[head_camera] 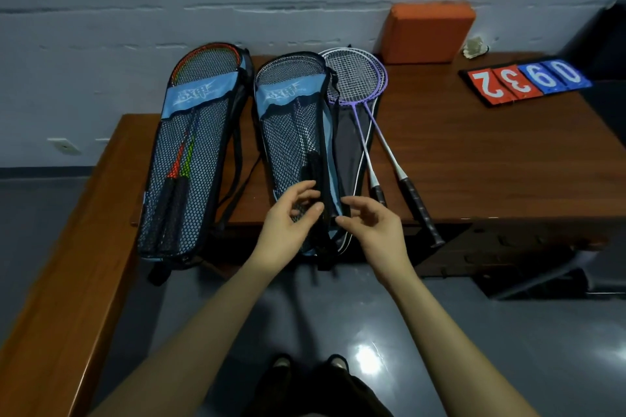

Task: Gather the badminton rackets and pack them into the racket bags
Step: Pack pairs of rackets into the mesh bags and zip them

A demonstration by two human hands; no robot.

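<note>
Two blue-and-black mesh racket bags lie on the brown table point(474, 159). The left bag point(193, 159) holds a red racket and a green racket. The middle bag point(294, 139) holds dark rackets, their black grips showing through the mesh. To its right, two purple-and-white rackets point(367, 105) lie on a flat grey bag point(349, 145), handles pointing toward me. My left hand point(288, 220) is at the lower end of the middle bag, fingers loosely curled over the mesh. My right hand point(369, 223) hovers at that bag's lower right edge, fingertips close to its black trim.
An orange foam block point(426, 32) leans on the wall at the back. A flip scoreboard point(525, 79) with red and blue number cards lies at the right. A crumpled shuttlecock point(474, 47) sits behind it. A dark chair stands far right. The table's front edge overhangs grey floor.
</note>
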